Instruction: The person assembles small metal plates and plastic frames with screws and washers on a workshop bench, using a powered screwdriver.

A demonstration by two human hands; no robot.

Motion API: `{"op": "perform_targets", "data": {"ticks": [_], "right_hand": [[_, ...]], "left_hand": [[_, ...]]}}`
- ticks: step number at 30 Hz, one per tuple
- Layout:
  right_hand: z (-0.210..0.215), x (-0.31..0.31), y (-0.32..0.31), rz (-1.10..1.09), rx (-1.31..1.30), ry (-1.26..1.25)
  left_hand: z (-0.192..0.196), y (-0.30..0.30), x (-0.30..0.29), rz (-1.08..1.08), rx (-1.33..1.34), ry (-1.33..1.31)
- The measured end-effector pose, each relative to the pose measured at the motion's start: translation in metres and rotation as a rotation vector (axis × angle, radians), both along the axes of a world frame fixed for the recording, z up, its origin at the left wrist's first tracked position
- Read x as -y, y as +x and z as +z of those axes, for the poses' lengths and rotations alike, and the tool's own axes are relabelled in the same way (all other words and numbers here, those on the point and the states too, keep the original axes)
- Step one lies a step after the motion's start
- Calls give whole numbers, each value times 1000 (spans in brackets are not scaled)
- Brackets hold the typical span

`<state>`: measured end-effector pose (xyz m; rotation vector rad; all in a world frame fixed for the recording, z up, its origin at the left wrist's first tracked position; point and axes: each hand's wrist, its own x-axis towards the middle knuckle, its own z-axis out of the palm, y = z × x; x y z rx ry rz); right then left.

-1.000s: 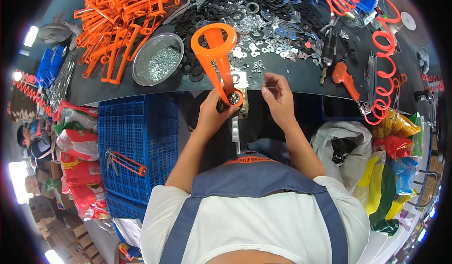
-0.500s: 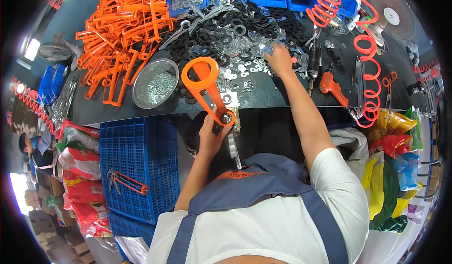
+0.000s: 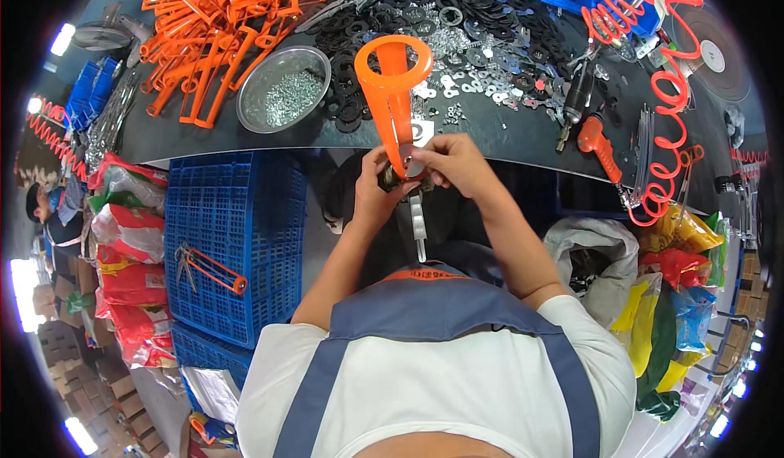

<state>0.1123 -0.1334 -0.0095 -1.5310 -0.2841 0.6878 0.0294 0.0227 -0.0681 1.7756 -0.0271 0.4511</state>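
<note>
A bright, glossy orange frame (image 3: 388, 115) has a wide open ring at its top and sides that narrow to a small lower end. It stands tilted at the near edge of a dark workbench (image 3: 523, 135), its lower end between the person's two bare hands. The left hand (image 3: 374, 193) is closed around that end; the right hand (image 3: 457, 164) pinches a grey metal disc (image 3: 414, 164) against it. A silver bar (image 3: 418, 229) points down below the hands.

On the bench, a heap of orange frames (image 3: 220, 37) lies at the left, beside a metal bowl (image 3: 255, 91) of small shiny parts. Black and silver flat pieces spread across the middle. At the right are an orange power tool (image 3: 599, 144) and a red coiled hose (image 3: 674, 91). A blue crate (image 3: 220, 237) stands below the bench at the left.

Half a second ago, the right hand was reaching into the flat pieces; now it is back at the frame. The left hand has kept its hold.
</note>
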Motion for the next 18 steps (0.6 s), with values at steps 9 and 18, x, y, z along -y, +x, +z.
{"op": "perform_targets", "data": {"ticks": [9, 18], "right_hand": [[-19, -4, -15, -100, 533, -229], [-36, -10, -18, -266, 440, -158]], "left_hand": [[6, 1, -10, -33, 214, 299], [7, 7, -14, -95, 209, 250]]}}
